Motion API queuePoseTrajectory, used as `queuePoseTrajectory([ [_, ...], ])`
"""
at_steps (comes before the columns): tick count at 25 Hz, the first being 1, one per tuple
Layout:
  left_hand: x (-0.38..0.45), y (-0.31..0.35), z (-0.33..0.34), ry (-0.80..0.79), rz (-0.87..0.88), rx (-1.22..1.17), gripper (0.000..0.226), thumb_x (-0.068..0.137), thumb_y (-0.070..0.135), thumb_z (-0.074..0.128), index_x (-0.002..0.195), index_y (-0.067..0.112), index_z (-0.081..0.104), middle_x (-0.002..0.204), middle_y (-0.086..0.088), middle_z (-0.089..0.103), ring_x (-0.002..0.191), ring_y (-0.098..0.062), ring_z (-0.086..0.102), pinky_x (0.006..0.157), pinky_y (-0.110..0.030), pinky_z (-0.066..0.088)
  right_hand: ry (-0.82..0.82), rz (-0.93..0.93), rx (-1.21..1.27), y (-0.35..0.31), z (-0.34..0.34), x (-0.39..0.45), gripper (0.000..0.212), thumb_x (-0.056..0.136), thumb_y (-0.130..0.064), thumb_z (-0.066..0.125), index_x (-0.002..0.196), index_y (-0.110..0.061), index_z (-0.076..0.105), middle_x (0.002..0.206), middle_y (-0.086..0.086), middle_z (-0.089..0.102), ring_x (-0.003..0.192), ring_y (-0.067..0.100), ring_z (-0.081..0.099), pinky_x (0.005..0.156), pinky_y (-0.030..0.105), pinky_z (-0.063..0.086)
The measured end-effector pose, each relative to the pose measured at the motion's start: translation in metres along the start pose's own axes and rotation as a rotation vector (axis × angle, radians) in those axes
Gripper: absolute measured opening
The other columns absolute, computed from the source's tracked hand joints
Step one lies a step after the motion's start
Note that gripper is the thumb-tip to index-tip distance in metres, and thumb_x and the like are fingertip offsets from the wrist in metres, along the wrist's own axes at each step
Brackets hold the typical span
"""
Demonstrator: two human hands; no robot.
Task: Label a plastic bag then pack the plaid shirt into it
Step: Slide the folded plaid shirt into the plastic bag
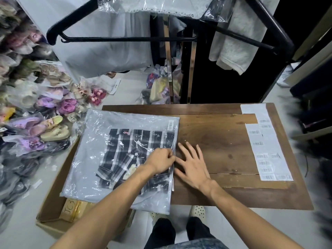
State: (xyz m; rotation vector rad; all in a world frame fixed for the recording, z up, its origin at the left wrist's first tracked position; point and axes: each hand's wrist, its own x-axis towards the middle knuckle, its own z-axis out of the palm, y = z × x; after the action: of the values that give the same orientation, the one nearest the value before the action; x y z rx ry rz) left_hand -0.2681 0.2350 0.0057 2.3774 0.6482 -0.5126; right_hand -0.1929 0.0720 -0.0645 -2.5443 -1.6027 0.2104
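The shirt (133, 155) already lies folded inside the bag (100, 146), which rests on the left of the tabletop (215, 137) and overhangs a box (53, 200). A label (170, 125) sits at the bag's far right corner. Your left hand (160, 161) has its grip pinched together on the bag's right edge, likely the opening; your right hand (193, 165) lies flat on the wood just beside it, fingers apart, holding nothing. Expect thin, slippery, crinkly film around soft, light cloth. Hold the film at the edge, not through the shirt, and press flat to seal. Label sheets (265, 150) lie well apart, right.
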Motion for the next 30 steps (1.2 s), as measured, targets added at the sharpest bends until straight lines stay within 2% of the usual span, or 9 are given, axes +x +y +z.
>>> queuePoseTrajectory([
  [3, -0.002, -0.001, -0.003, -0.018, -0.002, 0.022, 0.024, 0.098, 0.032, 0.052, 0.079, 0.020, 0.060, 0.090, -0.010, 0.075, 0.088, -0.030, 0.070, 0.083, -0.041, 0.058, -0.050, -0.033, 0.012, 0.001, 0.000, -0.005, 0.058, 0.102, -0.060, 0.028, 0.149, -0.033, 0.049, 0.169, 0.011, 0.020, 0.155, 0.039, 0.014, 0.123, 0.062, 0.009],
  [6, -0.003, -0.002, -0.009, -0.002, 0.028, 0.029, 0.028, 0.102, 0.033, 0.051, 0.088, 0.014, 0.064, 0.087, -0.006, 0.073, 0.079, -0.024, 0.066, 0.077, -0.035, 0.055, -0.017, -0.202, 0.021, 0.021, -0.006, -0.021, 0.056, 0.105, -0.062, 0.028, 0.155, -0.038, 0.038, 0.168, 0.008, 0.026, 0.155, 0.036, 0.018, 0.124, 0.058, 0.011],
  [9, -0.004, -0.003, -0.012, 0.006, 0.029, -0.058, 0.029, 0.103, 0.031, 0.051, 0.087, 0.010, 0.065, 0.080, -0.005, 0.073, 0.069, -0.017, 0.062, 0.070, -0.031, 0.052, -0.066, -0.446, 0.001, 0.033, -0.009, -0.023, 0.048, 0.105, -0.053, 0.035, 0.152, -0.042, 0.041, 0.166, 0.000, 0.030, 0.156, 0.032, 0.014, 0.124, 0.055, 0.007],
  [11, -0.004, -0.005, -0.011, 0.014, 0.012, -0.111, 0.029, 0.102, 0.028, 0.053, 0.086, 0.008, 0.065, 0.079, -0.008, 0.075, 0.066, -0.019, 0.063, 0.066, -0.030, 0.049, -0.106, -0.499, -0.020, 0.029, -0.009, -0.015, 0.044, 0.103, -0.049, 0.039, 0.144, -0.038, 0.052, 0.161, 0.003, 0.041, 0.156, 0.036, 0.013, 0.123, 0.058, 0.007],
  [14, -0.007, -0.005, -0.011, 0.014, -0.002, -0.171, 0.027, 0.101, 0.028, 0.055, 0.081, 0.012, 0.064, 0.078, -0.010, 0.076, 0.063, -0.017, 0.066, 0.060, -0.027, 0.048, -0.142, -0.524, -0.061, 0.017, -0.010, -0.001, 0.035, 0.102, -0.044, 0.042, 0.121, -0.029, 0.068, 0.137, 0.009, 0.060, 0.153, 0.042, 0.021, 0.123, 0.061, 0.005],
  [16, -0.008, -0.003, -0.012, 0.026, 0.001, -0.158, 0.028, 0.101, 0.028, 0.056, 0.080, 0.011, 0.063, 0.079, -0.010, 0.076, 0.070, -0.021, 0.070, 0.065, -0.030, 0.053, -0.178, -0.515, -0.155, 0.004, -0.009, 0.010, 0.045, 0.102, -0.044, 0.034, 0.117, -0.027, 0.074, 0.126, 0.012, 0.067, 0.151, 0.044, 0.024, 0.123, 0.061, 0.001],
  [21, -0.007, -0.004, -0.012, 0.020, 0.006, -0.145, 0.026, 0.098, 0.026, 0.058, 0.082, 0.006, 0.065, 0.079, -0.009, 0.077, 0.081, -0.028, 0.074, 0.078, -0.039, 0.059, -0.286, -0.514, -0.343, -0.024, 0.004, 0.023, 0.059, 0.102, -0.051, 0.023, 0.139, -0.027, 0.062, 0.145, 0.011, 0.059, 0.153, 0.042, 0.019, 0.120, 0.061, -0.012],
  [27, -0.010, -0.007, -0.016, 0.009, 0.016, -0.177, 0.027, 0.098, 0.030, 0.059, 0.083, 0.008, 0.066, 0.081, -0.008, 0.077, 0.082, -0.027, 0.073, 0.081, -0.043, 0.059, -0.183, -0.535, -0.377, -0.004, -0.001, 0.017, 0.052, 0.101, -0.048, 0.033, 0.110, -0.019, 0.075, 0.129, 0.020, 0.065, 0.148, 0.044, 0.030, 0.124, 0.060, -0.006],
  [30, -0.011, -0.006, -0.015, 0.005, -0.001, -0.146, 0.025, 0.096, 0.031, 0.058, 0.080, 0.013, 0.065, 0.079, -0.003, 0.076, 0.080, -0.024, 0.073, 0.079, -0.041, 0.059, -0.160, -0.570, -0.318, -0.017, 0.004, 0.022, 0.050, 0.099, -0.050, 0.036, 0.133, -0.028, 0.065, 0.138, 0.016, 0.062, 0.145, 0.043, 0.034, 0.124, 0.063, 0.005],
])
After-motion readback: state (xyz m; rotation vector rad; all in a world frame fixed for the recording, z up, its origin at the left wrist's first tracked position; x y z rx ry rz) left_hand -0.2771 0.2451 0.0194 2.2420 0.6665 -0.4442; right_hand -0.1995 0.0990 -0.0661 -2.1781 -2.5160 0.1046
